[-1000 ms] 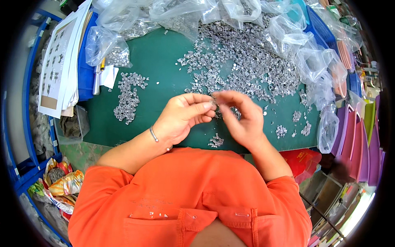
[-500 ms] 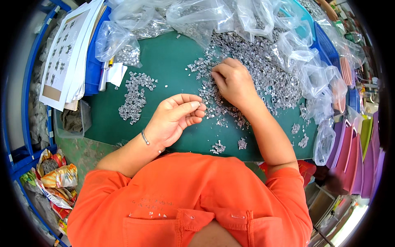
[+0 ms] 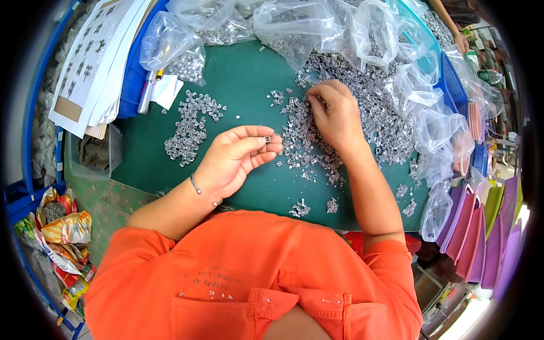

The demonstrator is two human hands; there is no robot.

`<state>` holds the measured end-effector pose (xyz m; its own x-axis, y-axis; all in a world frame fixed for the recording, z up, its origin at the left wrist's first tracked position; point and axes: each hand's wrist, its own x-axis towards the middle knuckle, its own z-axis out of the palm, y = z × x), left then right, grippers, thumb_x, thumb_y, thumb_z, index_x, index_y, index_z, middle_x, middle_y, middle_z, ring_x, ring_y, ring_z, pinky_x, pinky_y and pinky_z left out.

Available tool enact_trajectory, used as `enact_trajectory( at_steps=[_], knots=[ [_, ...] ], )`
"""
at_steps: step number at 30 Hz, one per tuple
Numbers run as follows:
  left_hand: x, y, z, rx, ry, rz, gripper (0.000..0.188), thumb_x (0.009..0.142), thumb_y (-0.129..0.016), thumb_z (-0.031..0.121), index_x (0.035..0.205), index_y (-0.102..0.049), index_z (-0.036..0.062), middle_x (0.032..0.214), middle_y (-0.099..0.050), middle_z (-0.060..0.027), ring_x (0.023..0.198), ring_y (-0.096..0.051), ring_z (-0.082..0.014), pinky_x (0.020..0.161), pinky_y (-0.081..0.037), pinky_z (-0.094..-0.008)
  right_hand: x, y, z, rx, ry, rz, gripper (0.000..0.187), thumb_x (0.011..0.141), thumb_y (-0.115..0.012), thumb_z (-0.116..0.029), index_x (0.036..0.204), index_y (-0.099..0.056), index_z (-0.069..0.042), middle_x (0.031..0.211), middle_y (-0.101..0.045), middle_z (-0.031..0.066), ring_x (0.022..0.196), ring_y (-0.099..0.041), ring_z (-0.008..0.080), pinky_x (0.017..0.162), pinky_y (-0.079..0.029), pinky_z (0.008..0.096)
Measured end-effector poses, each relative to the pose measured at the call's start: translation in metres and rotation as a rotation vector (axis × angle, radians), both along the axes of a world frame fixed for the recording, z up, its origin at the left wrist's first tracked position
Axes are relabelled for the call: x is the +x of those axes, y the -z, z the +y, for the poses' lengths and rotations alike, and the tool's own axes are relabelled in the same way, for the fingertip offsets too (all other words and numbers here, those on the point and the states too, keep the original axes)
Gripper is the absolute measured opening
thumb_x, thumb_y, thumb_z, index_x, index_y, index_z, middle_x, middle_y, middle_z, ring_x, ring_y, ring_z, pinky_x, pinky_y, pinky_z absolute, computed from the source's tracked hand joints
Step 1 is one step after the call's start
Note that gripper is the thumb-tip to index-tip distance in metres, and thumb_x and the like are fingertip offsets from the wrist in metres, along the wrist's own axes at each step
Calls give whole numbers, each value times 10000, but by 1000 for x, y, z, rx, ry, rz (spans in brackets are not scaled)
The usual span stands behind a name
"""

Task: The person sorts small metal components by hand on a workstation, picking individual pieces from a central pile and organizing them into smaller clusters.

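My left hand (image 3: 238, 156) hovers palm-up over the green mat (image 3: 238, 85), pinching a small dark metal part (image 3: 267, 139) between thumb and fingertips. My right hand (image 3: 334, 113) reaches forward into the big heap of small silvery parts (image 3: 374, 107), fingers curled down among them; what they hold is hidden. A smaller pile of the same parts (image 3: 190, 127) lies to the left of my left hand. A thin bracelet (image 3: 195, 184) is on my left wrist.
Clear plastic bags (image 3: 317, 22) with more parts crowd the mat's far and right edges. White printed sheets (image 3: 96, 62) on a blue tray lie at the left, and a snack bag (image 3: 62, 226) at the lower left. Purple and pink folders (image 3: 481, 238) stand at the right. Another person's hand (image 3: 456, 37) shows top right.
My hands were together at the mat's near middle. My right hand has since moved away forward into the large heap, while my left stayed near, still holding a small part.
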<state>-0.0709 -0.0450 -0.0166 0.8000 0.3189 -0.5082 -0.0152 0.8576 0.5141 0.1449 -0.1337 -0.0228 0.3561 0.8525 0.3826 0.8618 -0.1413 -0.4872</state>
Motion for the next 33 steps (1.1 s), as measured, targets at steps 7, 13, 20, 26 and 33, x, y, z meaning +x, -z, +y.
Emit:
enact_trajectory(
  at_steps=[7, 13, 20, 26, 33],
  knots=[
    [7, 1, -7, -37, 44, -37, 215, 939, -521, 26, 1124, -592, -57, 1074, -658, -189, 962, -669, -230, 852, -563, -319, 0, 1, 12, 28, -8, -31, 63, 787, -672, -48, 846, -677, -27, 828, -606, 120, 816, -589, 327, 726, -492, 413],
    [2, -4, -7, -27, 39, -33, 214, 938, -522, 27, 1121, -593, -58, 1069, -659, -189, 954, -671, -225, 841, -565, -318, 9, 13, 31, -20, 75, 53, 109, 816, -679, -84, 910, -691, -31, 842, -626, 112, 796, -617, 281, 710, -507, 373],
    [5, 3, -6, -56, 45, -43, 213, 935, -530, 30, 1121, -592, -53, 1063, -663, -185, 946, -672, -220, 834, -565, -313, 7, -11, -15, -16, 58, 1487, 163, 907, -619, -22, 1057, -646, 37, 899, -672, 74, 767, -634, 124, 662, -530, 238],
    [10, 0, -10, -63, 87, -54, 212, 935, -541, 32, 1124, -599, -45, 1065, -667, -171, 946, -673, -205, 841, -561, -300, -2, 0, -40, 135, -165, 1972, 168, 913, -604, -2, 1074, -625, 38, 911, -661, 92, 789, -628, 148, 680, -530, 265],
    [9, -1, -18, -1, 119, -37, 179, 940, -595, 72, 1083, -619, -33, 1000, -677, -127, 899, -669, -167, 809, -559, -279, -40, -17, -44, -83, -38, 1258, 117, 889, -610, 17, 978, -683, -9, 903, -670, 69, 768, -625, 140, 666, -509, 265]
  ],
)
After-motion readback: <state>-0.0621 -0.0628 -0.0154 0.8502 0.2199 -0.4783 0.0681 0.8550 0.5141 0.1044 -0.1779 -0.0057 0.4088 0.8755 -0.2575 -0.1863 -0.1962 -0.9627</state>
